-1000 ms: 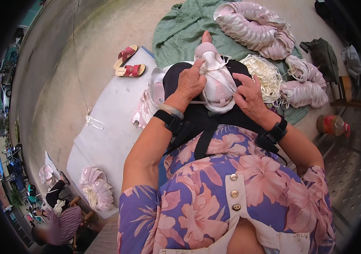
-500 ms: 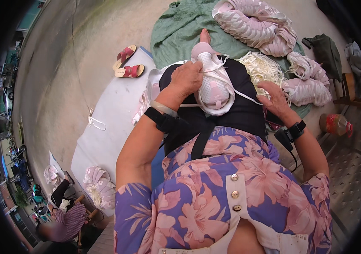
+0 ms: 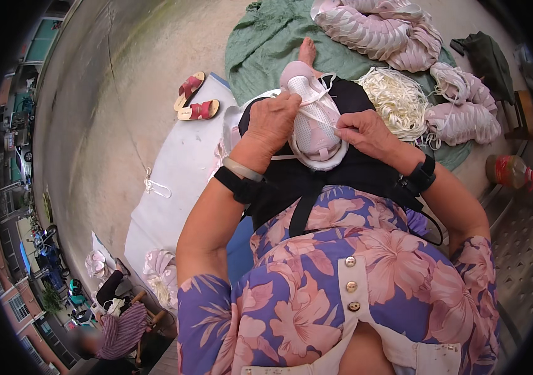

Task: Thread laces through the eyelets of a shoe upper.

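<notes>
The left arm (image 3: 207, 225) and right arm (image 3: 457, 199) are bending at the elbows and reaching forward, the left hand (image 3: 271, 121) curling its fingers with its back upward, the right hand (image 3: 371, 134) angling inward, near but apart, and pinching thumb toward forefinger.

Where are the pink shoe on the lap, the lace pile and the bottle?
Pink shoe (image 3: 318, 132): head view, middle of its top.
Lace pile (image 3: 395, 103): head view, its middle.
Bottle (image 3: 508, 171): head view, its side.

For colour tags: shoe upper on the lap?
Shoe upper is white and pale pink; head view.
</notes>
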Tool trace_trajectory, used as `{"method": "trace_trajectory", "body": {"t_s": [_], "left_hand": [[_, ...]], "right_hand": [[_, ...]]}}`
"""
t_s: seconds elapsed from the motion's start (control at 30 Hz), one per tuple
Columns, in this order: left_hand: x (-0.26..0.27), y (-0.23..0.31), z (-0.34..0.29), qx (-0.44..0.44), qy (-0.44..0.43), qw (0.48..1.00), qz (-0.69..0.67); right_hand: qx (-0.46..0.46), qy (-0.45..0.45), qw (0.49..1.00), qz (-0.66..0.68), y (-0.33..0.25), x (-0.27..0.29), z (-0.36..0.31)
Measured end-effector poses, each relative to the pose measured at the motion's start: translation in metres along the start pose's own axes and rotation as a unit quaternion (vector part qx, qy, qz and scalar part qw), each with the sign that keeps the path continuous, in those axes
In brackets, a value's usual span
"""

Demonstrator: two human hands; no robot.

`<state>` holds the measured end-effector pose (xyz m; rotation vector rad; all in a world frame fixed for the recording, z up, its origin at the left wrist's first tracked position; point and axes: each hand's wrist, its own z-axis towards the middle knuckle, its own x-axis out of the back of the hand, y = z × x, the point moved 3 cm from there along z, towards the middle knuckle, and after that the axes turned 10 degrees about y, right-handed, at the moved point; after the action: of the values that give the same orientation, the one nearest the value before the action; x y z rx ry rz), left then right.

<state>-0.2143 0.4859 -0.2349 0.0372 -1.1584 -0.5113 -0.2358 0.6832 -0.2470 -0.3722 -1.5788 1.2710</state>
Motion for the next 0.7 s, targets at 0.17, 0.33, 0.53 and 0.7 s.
{"method": "trace_trajectory", "body": {"t_s": [0.17,0.33,0.53,0.7], "left_hand": [[-0.011,-0.011,-0.01,0.039,-0.004,0.995,0.095],[-0.012,-0.02,-0.009,0.155,0.158,0.975,-0.004],[-0.026,-0.03,-0.022,0.295,0.18,0.932,-0.111],[-0.029,-0.018,-0.026,0.308,0.135,0.929,-0.153]], "right_hand": [[0.036,-0.099,0.993,-0.047,-0.019,0.006,-0.013],[0.097,-0.134,0.983,-0.072,-0.026,0.036,-0.046],[0.092,-0.211,0.965,-0.125,-0.026,0.071,-0.104],[0.105,-0.286,0.937,-0.171,0.001,0.093,-0.165]]}}
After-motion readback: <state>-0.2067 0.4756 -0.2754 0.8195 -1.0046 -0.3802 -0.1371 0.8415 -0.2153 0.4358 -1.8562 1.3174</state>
